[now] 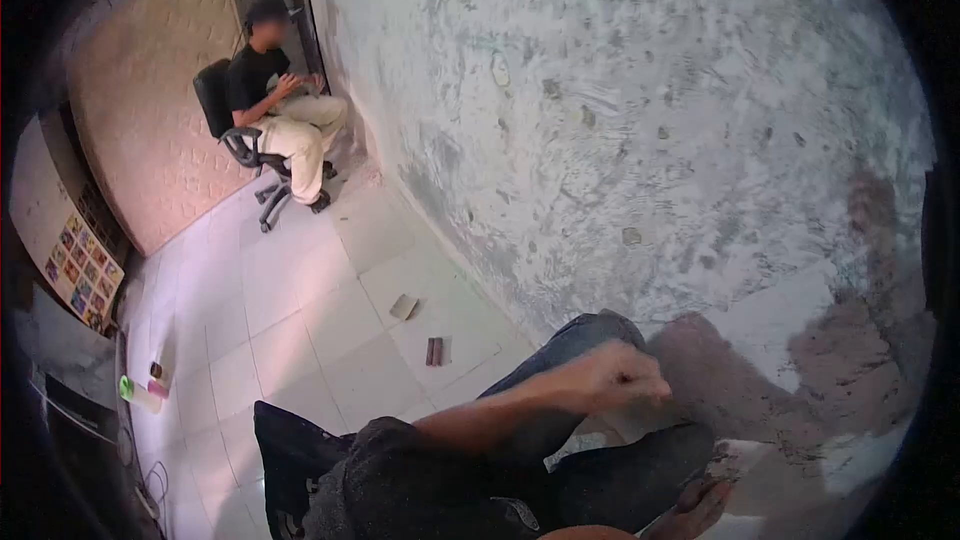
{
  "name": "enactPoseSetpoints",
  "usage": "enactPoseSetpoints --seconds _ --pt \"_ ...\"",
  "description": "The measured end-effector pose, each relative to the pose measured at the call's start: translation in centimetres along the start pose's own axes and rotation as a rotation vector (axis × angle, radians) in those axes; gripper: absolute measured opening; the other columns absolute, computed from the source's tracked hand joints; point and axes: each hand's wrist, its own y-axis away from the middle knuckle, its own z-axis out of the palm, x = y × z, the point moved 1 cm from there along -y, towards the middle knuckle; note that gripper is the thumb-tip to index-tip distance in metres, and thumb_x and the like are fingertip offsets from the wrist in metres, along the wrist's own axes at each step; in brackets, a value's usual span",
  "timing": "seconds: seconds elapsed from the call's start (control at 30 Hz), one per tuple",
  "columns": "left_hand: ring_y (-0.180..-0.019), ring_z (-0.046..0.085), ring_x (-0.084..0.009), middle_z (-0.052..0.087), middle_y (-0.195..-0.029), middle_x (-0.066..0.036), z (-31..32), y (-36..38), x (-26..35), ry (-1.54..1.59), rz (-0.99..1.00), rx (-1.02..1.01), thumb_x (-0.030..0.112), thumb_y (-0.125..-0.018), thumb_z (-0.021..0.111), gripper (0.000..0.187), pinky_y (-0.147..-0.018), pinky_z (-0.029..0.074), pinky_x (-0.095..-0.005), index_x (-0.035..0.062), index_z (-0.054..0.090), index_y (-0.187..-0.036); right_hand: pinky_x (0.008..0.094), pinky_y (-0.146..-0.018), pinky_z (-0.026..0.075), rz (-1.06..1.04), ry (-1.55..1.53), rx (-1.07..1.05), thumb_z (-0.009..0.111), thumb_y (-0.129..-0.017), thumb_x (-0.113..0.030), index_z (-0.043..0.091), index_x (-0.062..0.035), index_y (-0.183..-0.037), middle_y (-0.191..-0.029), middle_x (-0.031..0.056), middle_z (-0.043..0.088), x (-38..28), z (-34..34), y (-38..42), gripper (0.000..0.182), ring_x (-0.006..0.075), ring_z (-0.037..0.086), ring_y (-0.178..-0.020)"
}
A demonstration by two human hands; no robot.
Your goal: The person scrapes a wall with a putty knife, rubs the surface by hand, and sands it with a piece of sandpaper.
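Observation:
My left hand [632, 378] reaches in from the lower left over my jeans [600, 332], its fingers curled together. Whether anything is inside them is too small and blurred to tell. At the bottom edge, what appears to be my right hand [692, 510] is dark, smeared and partly cut off, below my bent knee. Its fingers cannot be made out clearly. Beyond my left forearm, two dark reddish-brown bars [434, 351] lie side by side on the tiled floor [300, 340], near a small greenish-beige square piece [404, 307].
A person [262, 80] sits on a black office chair [213, 100] near the far corner. A rough, patchy wall [620, 120] rises along the right. Green and pink items [157, 388] stand at the left, below a picture sheet [85, 265].

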Motion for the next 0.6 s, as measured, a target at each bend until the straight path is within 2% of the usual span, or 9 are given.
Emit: enactPoseSetpoints --seconds 0.07,0.1,0.13,0.17,0.2,0.37,0.43,0.53,0.6 --pt "-0.08 0.06 -0.0167 0.067 -0.085 -0.007 -4.1 2.3 -2.3 0.203 -0.012 0.47 0.018 -0.099 0.055 0.022 -0.076 0.047 -0.0318 -0.0009 0.067 -0.1 0.0293 -0.073 0.042 0.073 -0.102 -0.06 0.046 -0.102 -0.039 0.053 0.0005 -0.112 -0.093 0.0054 0.051 2.6 1.3 -0.9 0.041 0.0165 0.048 -0.081" --pt "-0.085 0.06 -0.0165 0.067 -0.088 -0.006 -8.0 3.5 -3.2 -0.068 -0.061 0.793 0.016 -0.1 0.053 0.022 -0.082 0.048 -0.0337 0.0001 0.067 -0.101 0.0253 -0.074 0.043 0.158 -0.204 -0.094 0.051 -0.1 -0.039 0.05 0.0024 -0.131 -0.106 0.0071 0.056 1.6 1.9 -0.1 0.052 0.0145 0.052 -0.088" --pt "-0.106 0.06 -0.0232 0.066 -0.109 -0.012 -12.0 4.7 -4.4 -0.729 -0.003 1.067 0.021 -0.097 0.058 0.025 -0.099 0.041 -0.0445 0.0029 0.065 -0.112 0.0254 -0.067 0.04 0.06 0.107 -0.186 0.052 -0.1 -0.04 0.054 0.0009 -0.121 -0.089 0.0015 0.049 0.3 2.2 0.1 0.046 0.0097 0.043 -0.075" --pt "-0.136 0.039 -0.0339 0.048 -0.141 -0.018 -15.1 5.5 -6.5 -1.327 -0.151 1.375 0.032 -0.091 0.065 0.042 -0.112 0.022 -0.0565 0.0081 0.06 -0.125 0.0258 -0.061 0.035 -0.213 0.227 -0.098 0.051 -0.102 -0.037 0.056 -0.0011 -0.11 -0.076 -0.003 0.042 3.1 3.8 -0.1 0.037 0.007 0.039 -0.069" --pt "-0.146 0.007 -0.047 0.031 -0.154 -0.02 -16.9 6.3 -3.9 -1.499 -0.2 1.332 0.038 -0.083 0.07 0.053 -0.111 0.001 -0.0684 0.0106 0.059 -0.128 0.0265 -0.062 0.036 0.093 -0.023 -0.099 0.052 -0.102 -0.03 0.056 -0.0024 -0.11 -0.08 -0.0009 0.045 -0.8 7.0 1.4 0.029 0.0083 0.04 -0.071" --pt "-0.145 0.001 -0.0515 0.029 -0.154 -0.022 -24.0 10.6 -9.8 -1.69 -0.352 1.147 0.043 -0.086 0.066 0.051 -0.111 -0.006 -0.0685 0.0122 0.061 -0.127 0.0253 -0.056 0.028 0.07 -0.08 -0.267 0.053 -0.102 -0.021 0.054 -0.0056 -0.101 -0.072 -0.004 0.037 -0.2 11.6 1.8 0.016 0.0071 0.031 -0.062" --pt "-0.144 0.012 -0.0505 0.032 -0.151 -0.025 -22.5 10.7 -12.6 -1.325 -0.341 1.25 0.042 -0.088 0.065 0.047 -0.11 -0.005 -0.0684 0.0107 0.063 -0.123 0.0233 -0.05 0.023 0.019 -0.117 -0.333 0.052 -0.103 -0.025 0.054 -0.0056 -0.097 -0.067 -0.0055 0.036 1.0 13.1 1.6 0.02 0.0042 0.028 -0.058" --pt "-0.13 0.044 -0.0383 0.057 -0.128 -0.024 -15.9 7.7 -12.5 -0.366 0.037 1.142 0.03 -0.102 0.043 0.036 -0.11 0.029 -0.0469 0.0041 0.062 -0.12 0.0247 -0.051 0.022 0.08 -0.232 -0.465 0.049 -0.104 -0.028 0.051 -0.0052 -0.101 -0.068 -0.0048 0.034 1.2 16.5 3.2 0.023 0.0067 0.027 -0.058" --pt "-0.137 0.037 -0.0263 0.045 -0.143 -0.016 -6.7 6.2 -11.2 0.137 -0.124 0.814 0.044 -0.106 0.026 0.058 -0.116 0.021 -0.036 0.0019 0.047 -0.138 0.0246 -0.052 0.023 0.024 -0.139 -0.525 0.047 -0.104 -0.029 0.051 -0.0051 -0.102 -0.068 -0.0045 0.034 2.0 18.5 4.2 0.024 0.0071 0.027 -0.058"
